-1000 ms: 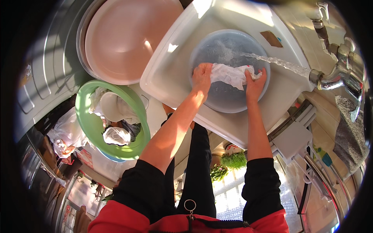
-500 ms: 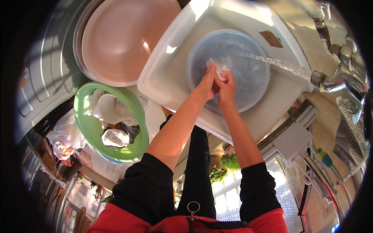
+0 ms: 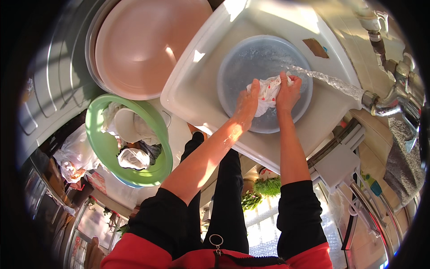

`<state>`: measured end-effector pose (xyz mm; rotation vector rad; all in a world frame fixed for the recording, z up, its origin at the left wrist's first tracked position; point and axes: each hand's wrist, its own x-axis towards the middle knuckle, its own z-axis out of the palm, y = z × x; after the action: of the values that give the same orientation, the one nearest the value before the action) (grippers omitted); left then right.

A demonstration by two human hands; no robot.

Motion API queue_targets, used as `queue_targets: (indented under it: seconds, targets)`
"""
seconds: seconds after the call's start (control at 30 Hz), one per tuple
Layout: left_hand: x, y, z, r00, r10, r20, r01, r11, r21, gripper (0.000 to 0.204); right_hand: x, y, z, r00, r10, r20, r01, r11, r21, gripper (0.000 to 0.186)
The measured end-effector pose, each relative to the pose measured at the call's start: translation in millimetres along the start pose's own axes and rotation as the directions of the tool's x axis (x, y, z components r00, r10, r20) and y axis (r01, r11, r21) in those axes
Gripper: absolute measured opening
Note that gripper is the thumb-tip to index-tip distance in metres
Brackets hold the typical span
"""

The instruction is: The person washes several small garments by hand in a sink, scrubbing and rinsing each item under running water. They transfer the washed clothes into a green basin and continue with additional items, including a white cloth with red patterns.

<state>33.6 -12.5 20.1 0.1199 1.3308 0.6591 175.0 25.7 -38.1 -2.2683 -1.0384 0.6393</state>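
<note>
White cloth point(image 3: 270, 89), clamped between left hand point(image 3: 247, 105) and right hand point(image 3: 288, 94) inside the basin rim point(image 3: 220, 80), seems mid-rinse, next calling for firm squeezing.

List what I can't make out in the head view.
All in the head view:
- Cloth: full shape hidden; it is bunched and partly covered by the left hand and right hand.
- Basin: part of its bottom hidden behind the hands and cloth.
- Green tub: lower contents hidden under the items on top.
- Pink basin: far side cut off by the upper edge.
</note>
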Motion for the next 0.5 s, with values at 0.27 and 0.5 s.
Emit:
queue_targets:
  seconds: [0.27,0.5]
  targets:
    - [30.9,-7.2,-36.7,0.988,-0.152,-0.008,0.151,0.975,0.164,0.089,-36.9,65.1,45.0,0.616,-0.376,0.692,0.674,0.706,-0.216,0.062]
    - [43.2,-9.9,-32.3,0.975,-0.207,0.084,0.216,0.970,-0.110,0.067,-45.7,11.3,60.9,0.775,0.290,0.562,-0.507,0.816,0.278,0.042]
